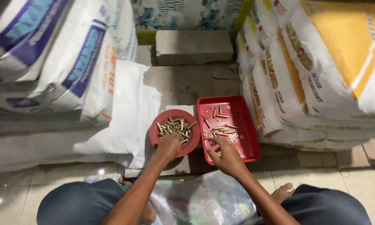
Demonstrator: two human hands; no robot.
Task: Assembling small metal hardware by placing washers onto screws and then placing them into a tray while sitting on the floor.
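Bolts (175,126) lay heaped in a round red bowl (156,134), and the left hand (169,146) rested on the near edge of that heap, fingers curled down into it. Whether those fingers had closed on a bolt could not be told, since the back of the hand hid the tips.

Just to the right of that hand stood a rectangular red tray (249,143), touching or almost touching the bowl. The right hand (225,157) reached over the tray's near left corner, its fingertips pinched down among a small cluster of bolts and washers (224,132); it seemed to be picking at one small piece, though the piece itself was too small to make out.

Beyond the right hand, a few more bolts lay scattered toward the far end of the tray, with tiny washers dotted across its floor. Judged from how things lay, the sorting looked well under way but unfinished: the bowl held a thick pile, while loose pieces remained in the tray.

Stacked sacks (321,71) rose on either side of both hands, a grey block (194,46) sat beyond them on the floor, and a clear plastic bag (204,202) lay between the person's knees, nearer than both hands.
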